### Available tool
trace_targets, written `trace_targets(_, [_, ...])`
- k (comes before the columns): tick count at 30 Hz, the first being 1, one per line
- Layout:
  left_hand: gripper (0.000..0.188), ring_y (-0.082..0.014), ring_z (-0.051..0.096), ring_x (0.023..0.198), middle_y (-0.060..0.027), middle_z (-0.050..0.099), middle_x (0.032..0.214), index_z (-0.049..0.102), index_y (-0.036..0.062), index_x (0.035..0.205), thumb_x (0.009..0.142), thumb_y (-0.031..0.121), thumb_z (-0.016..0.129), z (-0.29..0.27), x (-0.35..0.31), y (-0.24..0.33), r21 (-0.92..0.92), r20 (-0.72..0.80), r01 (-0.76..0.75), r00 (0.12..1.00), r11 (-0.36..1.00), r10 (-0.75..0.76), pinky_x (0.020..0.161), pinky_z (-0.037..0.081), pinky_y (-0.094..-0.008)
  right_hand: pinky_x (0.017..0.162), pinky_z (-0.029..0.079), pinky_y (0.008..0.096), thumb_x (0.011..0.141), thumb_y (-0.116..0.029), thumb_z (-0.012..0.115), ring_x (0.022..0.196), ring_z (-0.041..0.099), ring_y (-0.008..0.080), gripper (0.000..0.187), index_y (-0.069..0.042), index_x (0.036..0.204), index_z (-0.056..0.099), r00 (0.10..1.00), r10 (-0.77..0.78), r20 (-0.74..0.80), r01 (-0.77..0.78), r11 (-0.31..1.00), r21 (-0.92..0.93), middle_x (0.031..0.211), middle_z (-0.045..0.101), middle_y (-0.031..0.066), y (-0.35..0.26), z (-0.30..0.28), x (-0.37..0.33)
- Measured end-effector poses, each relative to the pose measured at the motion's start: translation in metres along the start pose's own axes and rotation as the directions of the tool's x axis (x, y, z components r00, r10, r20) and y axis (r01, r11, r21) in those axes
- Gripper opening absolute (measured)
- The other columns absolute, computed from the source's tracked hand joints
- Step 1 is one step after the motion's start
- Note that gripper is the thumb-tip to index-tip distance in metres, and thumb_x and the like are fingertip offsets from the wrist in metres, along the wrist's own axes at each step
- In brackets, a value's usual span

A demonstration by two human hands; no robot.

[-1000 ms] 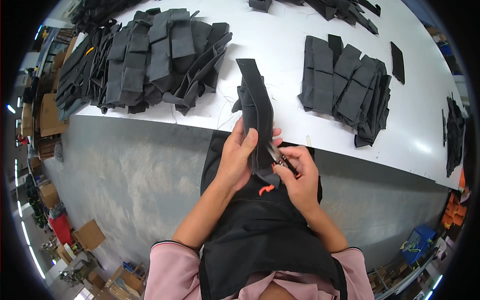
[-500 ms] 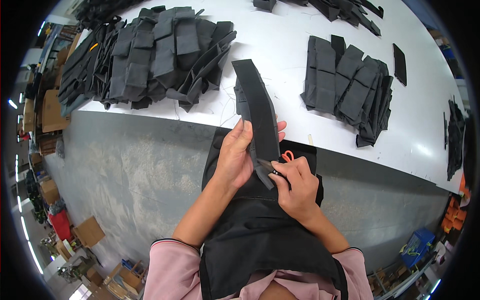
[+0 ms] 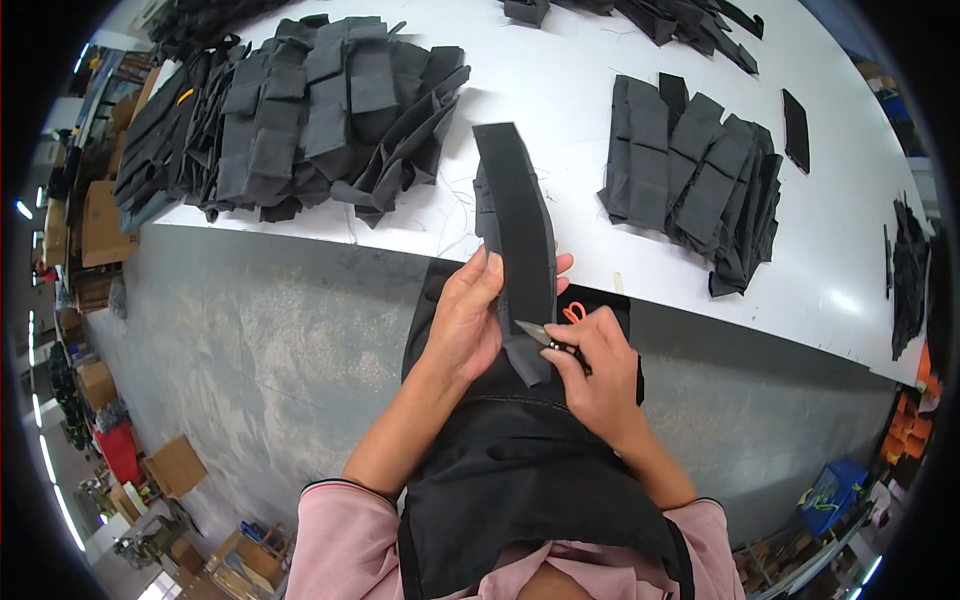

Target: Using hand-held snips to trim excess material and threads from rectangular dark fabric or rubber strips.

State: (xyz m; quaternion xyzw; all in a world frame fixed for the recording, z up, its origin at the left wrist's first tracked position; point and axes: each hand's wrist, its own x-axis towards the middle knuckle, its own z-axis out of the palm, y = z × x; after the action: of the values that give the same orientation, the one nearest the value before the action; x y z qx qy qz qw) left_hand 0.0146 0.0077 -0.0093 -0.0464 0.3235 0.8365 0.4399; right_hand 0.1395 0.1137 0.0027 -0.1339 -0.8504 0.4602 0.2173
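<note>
The left hand (image 3: 465,320) clamps the long black fabric strip (image 3: 518,230) upright, steadying it; at 3 o'clock, the right hand (image 3: 598,372) grips small orange-handled thread snips (image 3: 552,338) against its edge.

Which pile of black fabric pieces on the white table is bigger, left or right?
The left pile of black fabric pieces: it sprawls wide across the white table, while the right pile is a compact fan of fewer pieces.

Just the background stuff on my feed

I've got a white table (image 3: 600,120) with a big heap of black fabric pieces (image 3: 290,110) left, a smaller stack (image 3: 690,170) right, plus cardboard boxes (image 3: 175,465) on the grey floor (image 3: 250,330).
</note>
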Motion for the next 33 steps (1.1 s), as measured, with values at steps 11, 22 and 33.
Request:
trace_targets(11, [0.048,-0.0240,0.058,0.108,-0.0171,0.055,0.122,0.043,-0.0035,0.126,0.091,0.027,0.057,-0.017,-0.005,-0.007,0.079,-0.023,0.043,0.999,0.996,-0.041,0.094,0.048,-0.0359,0.055,0.046,0.0280,0.069,0.000,0.072,0.061,0.055,0.0189,0.027,-0.003,0.095,0.064,0.999,0.039,0.024,-0.040,0.998,0.041,0.082,0.052,0.0080,0.008,0.001,0.027])
trace_targets(22, [0.047,-0.0258,0.057,0.111,-0.0191,0.053,0.125,0.042,-0.0035,0.128,0.092,0.023,0.057,-0.023,-0.009,-0.004,0.028,-0.004,0.070,0.998,0.997,-0.069,0.095,0.048,-0.0365,0.053,0.045,0.0295,0.068,-0.003,0.073,0.062,0.057,0.0222,0.028,-0.005,0.094,0.064,0.998,-0.021,0.057,0.019,0.999,0.033,0.079,0.052,0.0071,0.009,0.003,0.030])
trace_targets(33, [0.044,-0.0248,0.058,0.107,-0.0169,0.056,0.120,0.045,-0.0034,0.125,0.092,0.023,0.056,-0.026,-0.011,-0.007,0.117,-0.078,0.028,0.997,0.993,-0.019,0.092,0.049,-0.0355,0.053,0.045,0.0299,0.069,0.002,0.071,0.062,0.057,0.0203,0.023,-0.003,0.090,0.064,0.977,-0.195,-0.089,0.190,0.980,-0.067,0.077,0.054,0.0069,0.002,-0.003,0.016])
